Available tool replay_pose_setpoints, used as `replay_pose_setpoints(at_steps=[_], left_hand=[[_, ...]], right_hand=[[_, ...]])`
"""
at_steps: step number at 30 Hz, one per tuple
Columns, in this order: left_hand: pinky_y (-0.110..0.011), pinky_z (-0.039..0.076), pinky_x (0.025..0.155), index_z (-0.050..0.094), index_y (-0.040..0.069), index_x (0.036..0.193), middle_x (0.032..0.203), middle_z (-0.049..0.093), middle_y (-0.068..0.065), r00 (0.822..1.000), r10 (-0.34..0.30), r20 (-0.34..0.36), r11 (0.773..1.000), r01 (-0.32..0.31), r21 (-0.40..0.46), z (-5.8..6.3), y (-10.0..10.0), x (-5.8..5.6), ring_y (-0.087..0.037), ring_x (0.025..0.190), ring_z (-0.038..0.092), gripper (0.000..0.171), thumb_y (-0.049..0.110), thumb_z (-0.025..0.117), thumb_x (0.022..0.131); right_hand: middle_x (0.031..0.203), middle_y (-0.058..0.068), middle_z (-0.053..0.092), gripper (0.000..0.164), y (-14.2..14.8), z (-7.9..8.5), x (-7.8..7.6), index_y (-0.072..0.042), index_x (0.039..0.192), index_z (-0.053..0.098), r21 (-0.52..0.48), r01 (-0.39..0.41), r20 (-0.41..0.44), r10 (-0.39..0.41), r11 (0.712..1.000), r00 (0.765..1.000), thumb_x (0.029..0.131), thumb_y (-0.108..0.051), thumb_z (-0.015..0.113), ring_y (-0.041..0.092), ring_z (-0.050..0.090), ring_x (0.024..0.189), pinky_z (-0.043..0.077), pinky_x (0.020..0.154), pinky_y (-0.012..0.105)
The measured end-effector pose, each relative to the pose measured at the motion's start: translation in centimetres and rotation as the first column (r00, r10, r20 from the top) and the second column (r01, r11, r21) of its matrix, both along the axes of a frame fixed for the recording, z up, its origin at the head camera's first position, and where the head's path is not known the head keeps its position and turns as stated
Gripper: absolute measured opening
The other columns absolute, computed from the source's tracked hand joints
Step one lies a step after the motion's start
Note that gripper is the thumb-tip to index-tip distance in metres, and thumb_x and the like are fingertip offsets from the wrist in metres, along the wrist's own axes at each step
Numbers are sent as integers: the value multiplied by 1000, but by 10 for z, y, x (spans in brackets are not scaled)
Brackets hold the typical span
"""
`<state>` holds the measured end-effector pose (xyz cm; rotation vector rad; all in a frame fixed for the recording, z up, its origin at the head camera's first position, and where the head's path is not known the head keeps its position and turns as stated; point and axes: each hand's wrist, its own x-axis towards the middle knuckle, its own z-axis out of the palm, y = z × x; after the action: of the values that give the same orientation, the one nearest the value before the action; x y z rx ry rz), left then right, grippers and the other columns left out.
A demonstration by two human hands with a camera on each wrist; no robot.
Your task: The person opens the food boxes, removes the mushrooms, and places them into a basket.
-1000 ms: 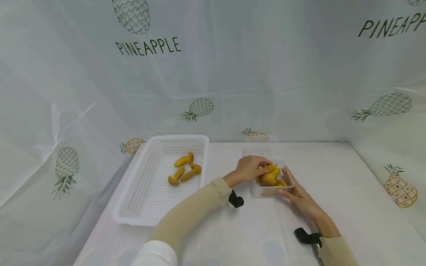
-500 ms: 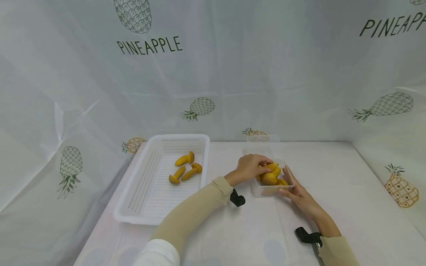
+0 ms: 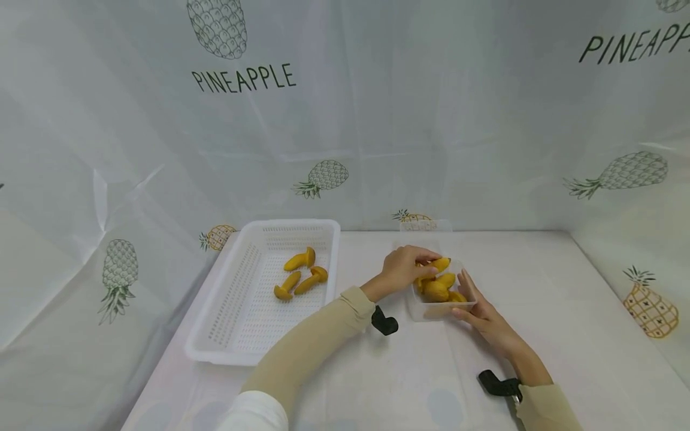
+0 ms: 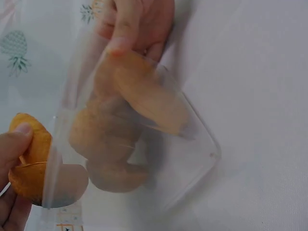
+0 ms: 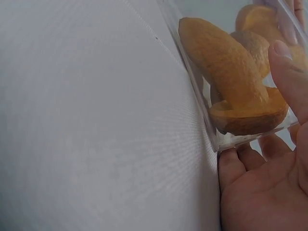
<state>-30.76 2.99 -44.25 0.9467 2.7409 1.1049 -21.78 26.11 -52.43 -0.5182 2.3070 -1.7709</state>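
Observation:
In the head view my left hand (image 3: 403, 268) pinches a yellow-brown mushroom (image 3: 441, 263) over the left side of a clear plastic box (image 3: 431, 313). From the left wrist, that mushroom (image 4: 30, 183) shows between thumb and fingers, partly behind the box wall. Several similar mushrooms (image 3: 435, 292) lie inside the box. My right hand (image 3: 487, 317) grips the box at its near right corner. In the right wrist view its thumb (image 5: 291, 79) lies against one wall and its fingers bend around the side, near a mushroom (image 5: 231, 67) seen through the plastic.
A white perforated basket (image 3: 215, 323) stands to the left with three mushrooms (image 3: 299, 259) in it. The box's clear lid (image 3: 426, 225) stands up behind it, before a pineapple-print sheet (image 3: 377, 120). A pale cloth (image 3: 399, 383) covers the table.
My left hand has risen slightly with the pinched mushroom, which now sits a little higher over the other mushrooms. The right hand and the box have stayed in place.

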Motion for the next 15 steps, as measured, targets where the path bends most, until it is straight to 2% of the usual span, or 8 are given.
replay_pose_setpoints(at_steps=[3,6,10,15], left_hand=[[-16,46,64,73,26,125,115,71,14,1000,19,23,999,-20,48,4,0,0,7,88,59,34,34,72,92],[-16,48,65,72,25,125,117,71,13,998,27,57,994,-33,103,9,-2,0,7,89,60,36,34,73,91],[-16,52,69,72,20,126,118,71,8,991,14,131,978,-41,203,18,-5,0,4,92,62,37,31,73,91],[-16,53,78,71,14,126,119,71,2,979,-14,204,944,-54,324,32,-13,-4,0,95,64,37,24,75,91]], right_hand=[[165,18,-9,88,0,0,1,-27,160,-9,6,8,8,-8,1000,1000,103,-12,56,49,-5,147,22,113,51],[164,19,-9,88,-1,1,1,-25,160,-10,2,16,14,-16,1000,1000,103,-12,56,49,-5,146,12,107,71],[164,20,-8,88,-2,0,2,-26,161,-8,12,30,12,-31,999,999,103,-12,57,50,-4,146,11,105,74],[165,18,-5,89,-2,0,2,-28,161,-7,20,40,1,-40,999,999,103,-12,58,50,-2,146,13,105,73]])
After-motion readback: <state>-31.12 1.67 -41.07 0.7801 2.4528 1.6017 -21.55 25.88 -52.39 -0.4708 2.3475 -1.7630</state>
